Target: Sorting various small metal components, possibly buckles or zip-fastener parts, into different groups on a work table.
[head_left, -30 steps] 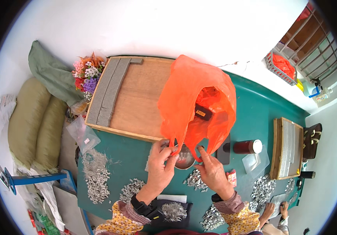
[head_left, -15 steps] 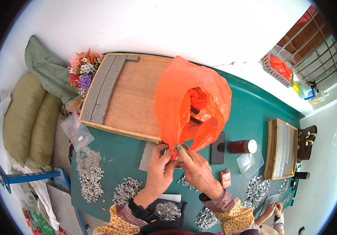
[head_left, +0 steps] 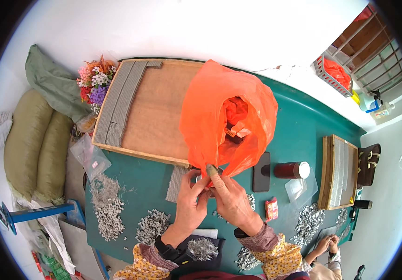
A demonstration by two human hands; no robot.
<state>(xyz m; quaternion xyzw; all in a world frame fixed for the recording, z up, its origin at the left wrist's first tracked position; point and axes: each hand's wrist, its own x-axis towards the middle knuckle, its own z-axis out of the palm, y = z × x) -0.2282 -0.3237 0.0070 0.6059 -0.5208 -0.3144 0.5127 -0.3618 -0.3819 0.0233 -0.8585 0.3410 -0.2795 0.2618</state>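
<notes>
Nearest you: your left hand point(head_left: 189, 203) and your right hand point(head_left: 229, 198), wrists in patterned yellow cuffs, meet at the table's middle, fingers of both pinched on the lower rim of one orange plastic bag point(head_left: 226, 116). The bag is thin, glossy and crinkled, standing puffed and open-mouthed, its base partly on the green table point(head_left: 299, 135) and partly over the near edge of the wooden tray point(head_left: 159, 109); inside you can see a few dark and pale small items, too bunched to count. Around your forearms lie several loose heaps of small silvery metal pieces point(head_left: 106, 210), dull grey and jumbled, and a grey strip point(head_left: 176, 183) of the same pieces ranked side by side just left of your left hand. To your right: one black phone point(head_left: 261, 171), flat; one dark red cylinder with a white cap point(head_left: 290, 170), lying on its side; one clear plastic tub point(head_left: 299, 187); one small red packet point(head_left: 271, 208). Farther off: the tray, flat and rimmed, carries grey rows along its left side; a second narrower wooden tray point(head_left: 336, 172) sits at the right. At the far left corner, one bunch of artificial flowers point(head_left: 93, 81).
</notes>
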